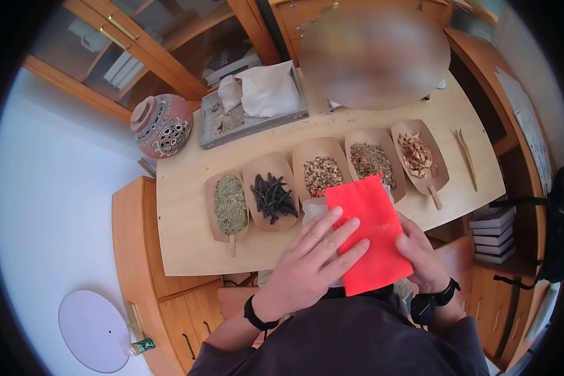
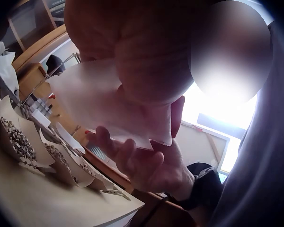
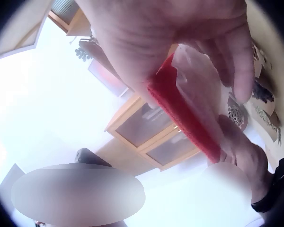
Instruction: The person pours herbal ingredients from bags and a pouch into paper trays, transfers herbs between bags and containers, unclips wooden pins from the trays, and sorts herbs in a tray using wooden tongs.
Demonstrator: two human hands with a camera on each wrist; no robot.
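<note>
Above the near table edge, both hands hold a flat red cloth pouch (image 1: 382,250), with a thin white bag (image 1: 312,211) lying against its underside. My left hand (image 1: 301,269) lays its fingers across the pouch's left part, its thumb hidden below. At the right edge, my right hand (image 1: 423,254) presses its thumb near the pouch's side while its fingers go underneath. The left wrist view shows those right fingers (image 2: 128,156) bent under the white bag. From the right wrist, the pouch's red edge (image 3: 180,111) runs alongside the translucent white layer (image 3: 199,90).
Several brown scoops of dried herbs line the table (image 1: 188,250), among them green leaves (image 1: 230,203), black pieces (image 1: 274,197) and pale slices (image 1: 415,153). Behind stand a grey tray (image 1: 210,139) with white cloth bags (image 1: 269,88) and a patterned jar (image 1: 163,128). Wooden tweezers (image 1: 465,160) lie right.
</note>
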